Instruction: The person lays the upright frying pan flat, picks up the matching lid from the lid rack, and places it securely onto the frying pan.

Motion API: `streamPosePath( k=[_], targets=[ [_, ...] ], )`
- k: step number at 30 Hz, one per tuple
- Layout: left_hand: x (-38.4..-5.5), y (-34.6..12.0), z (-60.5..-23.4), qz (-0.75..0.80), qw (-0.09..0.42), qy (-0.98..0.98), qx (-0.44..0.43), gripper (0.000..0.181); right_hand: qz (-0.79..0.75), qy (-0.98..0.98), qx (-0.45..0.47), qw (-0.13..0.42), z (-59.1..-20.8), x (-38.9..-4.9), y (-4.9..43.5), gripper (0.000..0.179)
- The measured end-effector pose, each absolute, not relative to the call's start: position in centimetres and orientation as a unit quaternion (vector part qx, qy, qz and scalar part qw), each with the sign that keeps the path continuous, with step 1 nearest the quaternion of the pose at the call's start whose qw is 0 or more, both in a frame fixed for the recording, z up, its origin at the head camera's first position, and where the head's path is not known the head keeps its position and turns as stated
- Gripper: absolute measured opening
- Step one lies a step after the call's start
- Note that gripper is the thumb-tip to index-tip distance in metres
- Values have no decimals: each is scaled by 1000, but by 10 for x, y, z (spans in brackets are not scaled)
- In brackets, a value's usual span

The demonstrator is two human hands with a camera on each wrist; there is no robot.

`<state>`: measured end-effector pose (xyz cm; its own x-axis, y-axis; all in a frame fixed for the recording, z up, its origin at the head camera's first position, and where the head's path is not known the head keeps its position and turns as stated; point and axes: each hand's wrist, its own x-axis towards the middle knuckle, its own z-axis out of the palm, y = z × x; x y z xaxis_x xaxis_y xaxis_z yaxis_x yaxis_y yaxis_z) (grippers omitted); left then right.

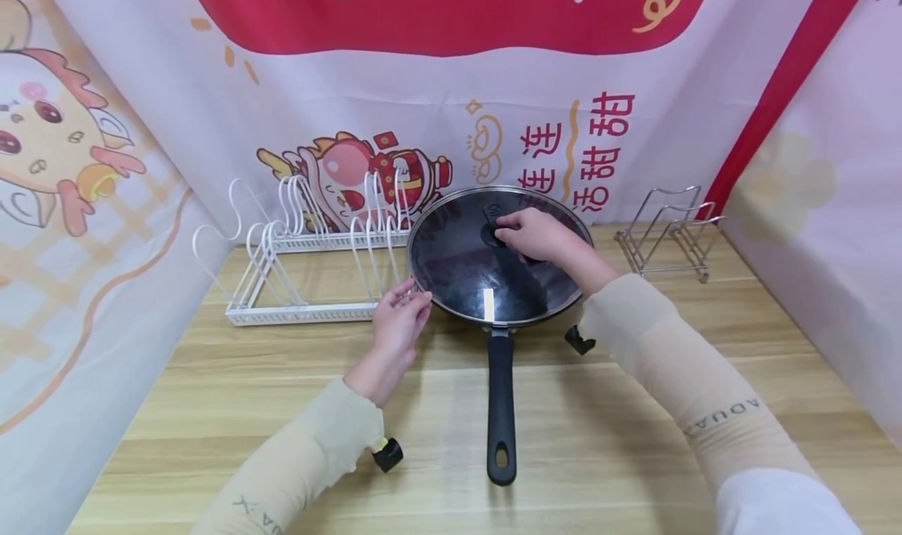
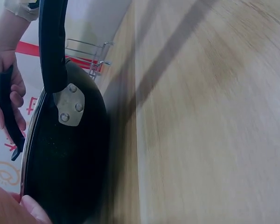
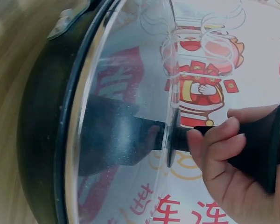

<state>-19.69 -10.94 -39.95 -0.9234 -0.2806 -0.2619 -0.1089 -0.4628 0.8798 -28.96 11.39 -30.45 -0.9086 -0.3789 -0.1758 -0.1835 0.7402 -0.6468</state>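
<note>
A black frying pan (image 2: 60, 154) stands on the table with its long handle (image 1: 501, 410) toward me. Over it lies a glass lid (image 1: 458, 245) with a metal edge and a black flared knob (image 3: 256, 154). My right hand (image 1: 539, 235) grips this knob, fingers curled round its stem in the right wrist view. At the pan's left side, my left hand (image 1: 403, 322) pinches the rim between thumb and fingers. Only its fingertips (image 2: 35, 210) show in the left wrist view, against the pan's outer wall below the rim.
Left of the pan is a white rack (image 1: 303, 313) with upright wire loops, close to the left hand. A small metal wire rack (image 1: 665, 237) stands at the back right. Printed cloth (image 1: 395, 88) hangs behind the wooden table (image 1: 423, 480) and at both sides.
</note>
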Motion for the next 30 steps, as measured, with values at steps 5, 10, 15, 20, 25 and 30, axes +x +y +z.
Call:
streamPosePath(
  k=[5, 10, 15, 20, 25, 30],
  targets=[
    [-195, -129, -395, -798, -19, -583, 151, 51, -294, 930, -172, 142, -298, -287, 118, 48],
    [-190, -151, -382, -737, -119, -661, 73, 57, -283, 931, -196, 119, -294, -284, 125, 46],
    [-188, -162, -372, -697, -196, -689, 0, 61, -306, 926, -198, 98, -294, -277, 136, 41],
    [-186, -175, -359, -641, -233, -728, -69, 59, -306, 926, -207, 82, -295, -266, 144, 39],
    [-180, -189, -339, -568, -258, -769, -136, 56, -286, 931, -217, 67, -295, -255, 150, 42],
    [-175, -204, -316, -533, -252, -783, -198, 52, -281, 927, -247, 21, -298, -248, 159, 48]
  ],
)
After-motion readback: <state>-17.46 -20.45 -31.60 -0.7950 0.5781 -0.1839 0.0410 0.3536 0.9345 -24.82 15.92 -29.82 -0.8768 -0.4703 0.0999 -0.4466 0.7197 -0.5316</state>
